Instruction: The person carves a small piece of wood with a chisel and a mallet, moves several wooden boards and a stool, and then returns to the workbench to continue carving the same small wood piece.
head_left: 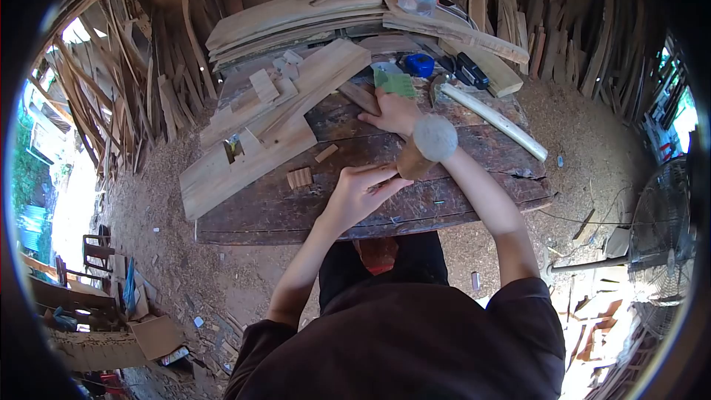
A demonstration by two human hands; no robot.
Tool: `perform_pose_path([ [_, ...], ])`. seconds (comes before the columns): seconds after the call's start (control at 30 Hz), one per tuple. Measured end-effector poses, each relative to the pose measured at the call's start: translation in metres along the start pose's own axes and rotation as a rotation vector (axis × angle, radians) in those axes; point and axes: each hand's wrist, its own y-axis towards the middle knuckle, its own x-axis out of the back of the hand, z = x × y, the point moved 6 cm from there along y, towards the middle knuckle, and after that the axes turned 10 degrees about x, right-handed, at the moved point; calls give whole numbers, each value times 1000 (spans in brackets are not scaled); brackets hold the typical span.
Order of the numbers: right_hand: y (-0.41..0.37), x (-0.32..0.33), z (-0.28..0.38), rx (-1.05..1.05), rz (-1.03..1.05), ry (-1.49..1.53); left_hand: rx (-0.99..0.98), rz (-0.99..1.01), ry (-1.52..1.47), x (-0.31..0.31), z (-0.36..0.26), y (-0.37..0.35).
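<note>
My left hand (pixel 359 194) is closed at the near edge of the worktable, its fingertips at the lower side of an upright brown wooden cylinder (pixel 415 163). The cylinder's pale, rounded end (pixel 435 138) faces up at me and covers part of my right forearm. My right hand (pixel 398 113) reaches forward with thumb and fingers spread about the end of a dark wooden strip (pixel 360 97). Its fingertips touch a green mesh-like piece (pixel 395 83). How firmly it touches the strip is hard to see.
Left on the worktable (pixel 259 230) lie cut boards (pixel 252 159) and small offcuts (pixel 299 178). A blue tape measure (pixel 420 65), a black tool (pixel 472 71) and a long pale rod (pixel 495 121) lie right. A fan (pixel 661 218) stands at far right.
</note>
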Motion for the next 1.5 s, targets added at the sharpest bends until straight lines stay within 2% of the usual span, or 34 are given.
perform_pose_path([
  [0.23,9,5,-9,-19,113,96,-17,-27,-16,-1,7,2],
  [0.3,-4,29,-15,-2,-53,84,-31,-51,-36,-1,7,2],
  [0.37,-31,65,-30,-76,-108,-110,-40,-92,-53,2,6,1],
  [0.43,-63,95,-58,-321,-163,-393,-7,-56,-58,1,6,0],
  [0.5,-97,96,-113,-455,-153,-510,-21,-61,-56,1,8,0],
  [0.6,-137,91,-161,-441,-48,-602,-50,-56,-41,-1,10,1],
  [0.67,-143,79,-175,-232,67,-370,-60,-54,-39,-1,9,1],
  [0.7,-146,73,-176,-234,72,-373,-52,-61,-79,0,7,2],
  [0.77,-146,74,-167,-91,-99,-556,-45,-72,-120,2,8,2],
  [0.9,-148,107,-120,-181,26,-624,-41,-78,-121,2,12,3],
  [0.97,-161,132,-102,-152,-145,-511,-33,-94,-150,6,11,6],
  [1.03,-173,174,-51,-283,-279,-125,-35,-49,-118,6,9,6],
  [1.1,-192,206,-16,-260,-512,154,28,-18,-131,4,14,7],
  [1.17,-206,227,18,-232,-756,580,-21,-26,-159,3,13,7],
  [1.23,-212,235,23,210,-429,903,-14,12,-119,1,16,8],
  [1.3,-231,239,59,84,-613,435,-133,-39,-112,2,12,7],
  [1.37,-252,244,67,82,-540,344,-132,-41,-135,2,9,5],
  [1.43,-271,241,65,-80,-298,16,-134,-42,-151,5,5,5],
  [1.5,-276,254,63,-48,-356,-6,-88,6,-148,2,6,6],
])
